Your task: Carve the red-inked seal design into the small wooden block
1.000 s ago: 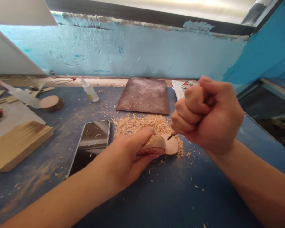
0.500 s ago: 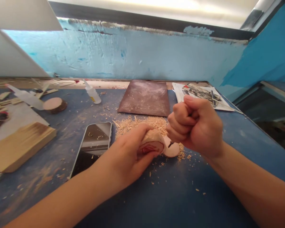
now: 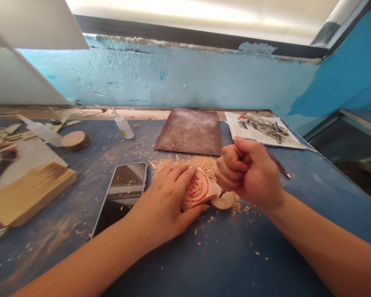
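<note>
My left hand (image 3: 168,192) is closed around a pale wooden piece (image 3: 197,189), thumb on the near side and fingers over the top. A red circle with a red drawing inside marks its upward face. To the right, my right hand (image 3: 249,171) makes a fist around a thin tool (image 3: 221,194); only its dark tip shows below the fist, pointing down and left near the wooden piece. The rest of the tool is hidden. Under that tip lies a pale round wood slice (image 3: 224,201). Wood shavings (image 3: 208,163) are heaped behind both hands.
A phone (image 3: 120,194) lies left of my left hand. Farther left are a wood block (image 3: 33,192), a wood slice with bark (image 3: 75,141) and a glue bottle (image 3: 123,126). A brown sheet (image 3: 190,132) lies behind, with a pencil (image 3: 278,163) and papers (image 3: 256,132) at right.
My left hand has turned the wooden piece, so its red-marked face now tips upward and shows more fully. My right fist stays close beside it, slightly lower. The view has shifted a little.
</note>
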A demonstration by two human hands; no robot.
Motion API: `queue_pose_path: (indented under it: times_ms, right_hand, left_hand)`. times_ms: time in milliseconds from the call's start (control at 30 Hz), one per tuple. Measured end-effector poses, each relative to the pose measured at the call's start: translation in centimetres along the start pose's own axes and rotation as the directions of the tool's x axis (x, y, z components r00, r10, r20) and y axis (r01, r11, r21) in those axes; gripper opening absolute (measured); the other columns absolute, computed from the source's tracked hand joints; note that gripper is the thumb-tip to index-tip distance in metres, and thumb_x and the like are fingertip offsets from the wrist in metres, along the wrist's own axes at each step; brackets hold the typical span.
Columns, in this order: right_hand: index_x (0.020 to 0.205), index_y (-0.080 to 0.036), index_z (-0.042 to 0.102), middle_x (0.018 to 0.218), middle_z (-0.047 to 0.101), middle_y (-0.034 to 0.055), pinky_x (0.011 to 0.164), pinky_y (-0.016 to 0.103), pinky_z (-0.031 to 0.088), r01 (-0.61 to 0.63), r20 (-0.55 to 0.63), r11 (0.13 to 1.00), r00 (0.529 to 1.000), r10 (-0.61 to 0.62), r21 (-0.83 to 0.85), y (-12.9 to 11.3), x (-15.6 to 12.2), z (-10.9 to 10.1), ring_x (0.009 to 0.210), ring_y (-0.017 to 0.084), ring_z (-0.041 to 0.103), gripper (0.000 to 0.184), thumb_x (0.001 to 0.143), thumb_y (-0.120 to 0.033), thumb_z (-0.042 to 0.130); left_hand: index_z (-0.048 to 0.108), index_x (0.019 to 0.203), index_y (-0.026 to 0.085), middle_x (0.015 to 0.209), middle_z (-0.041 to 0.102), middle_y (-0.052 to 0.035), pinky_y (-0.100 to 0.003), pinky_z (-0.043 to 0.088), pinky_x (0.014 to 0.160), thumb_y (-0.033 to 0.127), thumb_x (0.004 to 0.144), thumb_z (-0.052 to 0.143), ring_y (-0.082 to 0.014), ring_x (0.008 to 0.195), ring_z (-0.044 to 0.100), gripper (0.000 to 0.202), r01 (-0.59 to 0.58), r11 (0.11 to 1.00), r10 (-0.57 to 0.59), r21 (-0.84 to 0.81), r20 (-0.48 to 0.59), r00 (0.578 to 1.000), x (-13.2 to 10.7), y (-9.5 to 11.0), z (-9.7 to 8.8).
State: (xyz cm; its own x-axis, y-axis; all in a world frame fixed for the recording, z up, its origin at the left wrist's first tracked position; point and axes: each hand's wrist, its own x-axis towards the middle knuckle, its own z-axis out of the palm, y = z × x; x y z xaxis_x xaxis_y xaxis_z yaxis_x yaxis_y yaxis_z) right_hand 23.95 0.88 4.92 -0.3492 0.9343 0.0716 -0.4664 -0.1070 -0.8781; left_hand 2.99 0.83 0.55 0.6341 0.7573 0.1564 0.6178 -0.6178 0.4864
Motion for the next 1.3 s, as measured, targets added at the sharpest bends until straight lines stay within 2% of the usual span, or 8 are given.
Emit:
queue_pose_path:
  times_ms: [100,200,300,400,700,967,1167,1300]
  right_hand:
    - [0.052,-0.022,0.03,0.048,0.021,-0.0073,0.04,0.025,0.016,0.003,0.008,1.0,1.0,-0.003,0.016,0.0,-0.1,-0.1,0.041,0.008,0.015,0.053,0.097,-0.044,0.047]
    - [0.052,-0.022,0.03,0.048,0.021,-0.0075,0.04,0.025,0.016,0.025,0.005,0.999,1.0,-0.025,0.029,0.0,-0.1,-0.2,0.04,0.008,0.015,0.054,0.098,-0.044,0.047]
    - [0.052,-0.022,0.029,0.048,0.021,-0.0075,0.04,0.024,0.016,0.033,-0.002,0.999,0.999,-0.033,0.017,0.0,0.0,-0.2,0.04,0.008,0.016,0.055,0.099,-0.045,0.047]
    - [0.052,-0.022,0.03,0.048,0.021,-0.0073,0.04,0.024,0.016,0.027,-0.011,1.0,1.0,-0.027,0.007,0.1,0.1,-0.1,0.041,0.008,0.017,0.055,0.099,-0.045,0.047]
    - [0.053,-0.022,0.027,0.049,0.016,-0.0073,0.039,0.026,0.015,0.153,-0.105,0.988,0.983,-0.153,-0.007,-2.1,-0.3,0.5,0.04,0.008,0.013,0.057,0.099,-0.047,0.048]
    - [0.051,-0.022,0.031,0.046,0.021,-0.0077,0.038,0.024,0.014,0.065,-0.124,0.997,0.99,-0.07,-0.044,0.0,0.0,0.6,0.038,0.007,0.018,0.06,0.098,-0.052,0.053]
    - [0.051,-0.022,0.031,0.045,0.022,-0.0073,0.037,0.024,0.017,0.127,-0.169,0.992,0.978,-0.125,-0.001,0.6,-0.1,0.7,0.038,0.008,0.017,0.061,0.1,-0.054,0.049]
    - [0.051,-0.022,0.027,0.046,0.019,-0.0068,0.038,0.024,0.018,0.169,-0.141,0.985,0.975,-0.172,-0.036,-1.3,-0.5,1.6,0.038,0.007,0.016,0.061,0.1,-0.052,0.049]
  left_hand:
    - [0.058,0.141,0.014,0.151,0.056,-0.017,-0.051,0.038,0.12,0.045,0.097,0.063,-0.0336,0.138,0.051,0.054,0.005,0.986,-0.005,-0.168,0.003,1.0,0.0,0.3,-1.0]
    - [0.061,0.137,0.022,0.128,0.071,-0.006,-0.037,0.05,0.103,0.042,0.106,0.051,-0.024,0.116,0.066,0.038,0.056,0.936,-0.031,-0.348,0.079,0.996,0.2,0.7,-2.3]
    - [0.061,0.131,0.023,0.105,0.074,-0.0013,-0.031,0.053,0.083,0.041,0.108,0.047,-0.0196,0.091,0.068,0.032,0.1,0.923,-0.085,-0.372,0.058,0.995,0.4,0.9,-2.8]
    - [0.057,0.132,0.023,0.107,0.073,-0.0001,-0.028,0.051,0.083,0.035,0.106,0.053,-0.0173,0.091,0.067,0.029,0.069,0.919,-0.071,-0.388,0.009,0.997,0.5,0.6,-2.5]
    - [0.056,0.134,0.023,0.115,0.074,-0.0024,-0.028,0.052,0.085,0.032,0.105,0.055,-0.018,0.097,0.069,0.03,0.041,0.893,-0.059,-0.447,-0.025,0.998,0.2,0.3,-2.4]
    - [0.058,0.131,0.023,0.113,0.074,-0.0033,-0.029,0.053,0.086,0.031,0.105,0.055,-0.0177,0.093,0.069,0.027,0.02,0.906,-0.055,-0.424,-0.07,0.996,0.2,0.3,-2.1]
    - [0.058,0.123,0.02,0.105,0.074,-0.0035,-0.03,0.055,0.08,0.026,0.097,0.063,-0.0205,0.092,0.07,0.027,0.037,0.903,-0.018,-0.429,0.047,0.999,0.3,0.3,-1.8]
    - [0.059,0.118,0.022,0.099,0.073,0.0,-0.029,0.055,0.081,0.024,0.097,0.063,-0.0188,0.089,0.07,0.022,0.078,0.885,-0.046,-0.459,0.08,0.996,0.6,0.6,-1.9]
